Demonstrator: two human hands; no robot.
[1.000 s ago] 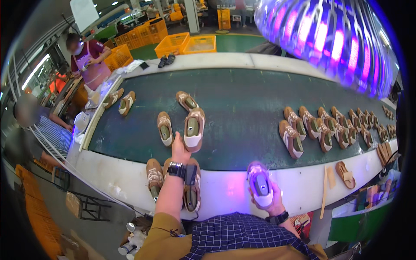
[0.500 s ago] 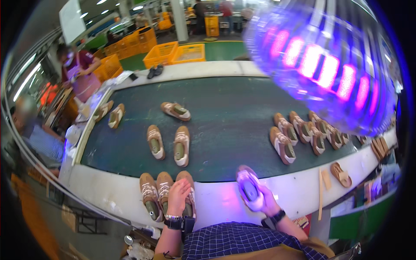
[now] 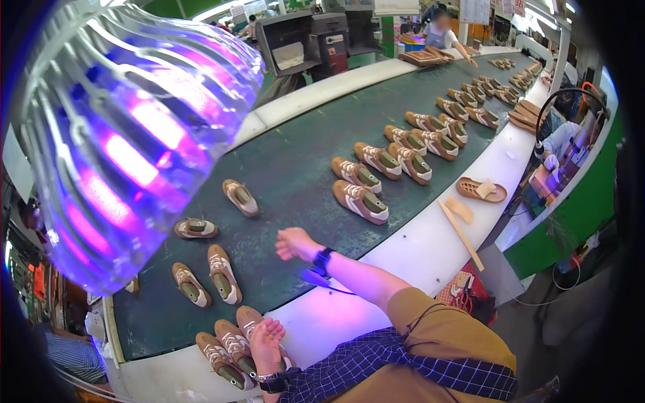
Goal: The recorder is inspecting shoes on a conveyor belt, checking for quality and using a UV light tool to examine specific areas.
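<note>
My left hand [image 3: 267, 341] is open beside a row of three tan sneakers with white laces on the white ledge; the rightmost sneaker [image 3: 250, 318] is partly covered by it. My right hand [image 3: 297, 244] reaches over the dark green belt [image 3: 295, 141], fingers loosely bent and apart, nothing in them. Beyond it to the left lies a single tan and white sneaker [image 3: 240, 198]. A sideways sneaker [image 3: 196, 228] and an upright-set pair, including this sneaker [image 3: 224, 274], rest farther left on the belt.
A ribbed clear lamp [image 3: 134, 148] glowing purple hangs large at upper left. Several sneakers [image 3: 359, 201] line the belt's right side. On the right ledge lie a brown sandal-like sole [image 3: 480, 189] and a wooden strip [image 3: 461, 235]. Another person [image 3: 440, 30] stands at the far side.
The view has swung to the right. My right hand has let go of the sneaker it held and moved out over the belt, where another sneaker now lies. My left hand stays by the row.
</note>
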